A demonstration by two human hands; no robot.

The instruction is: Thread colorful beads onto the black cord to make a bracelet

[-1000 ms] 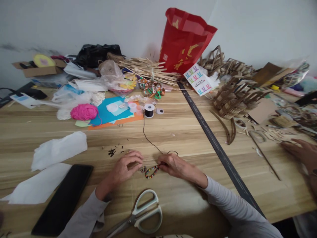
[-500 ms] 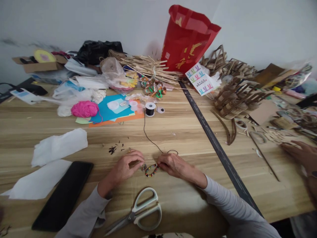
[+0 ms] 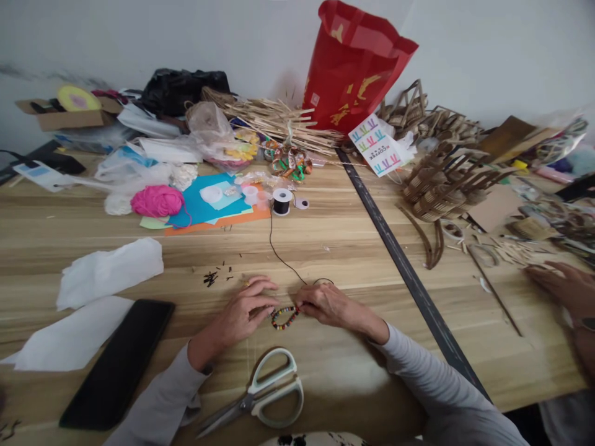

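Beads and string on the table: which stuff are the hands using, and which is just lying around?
In use:
left hand
right hand
bead string
black cord
cord spool

Just lying about:
scissors
pink yarn ball
black phone
red bag

Soft even daylight, faint shadows, edges bowed and blurred
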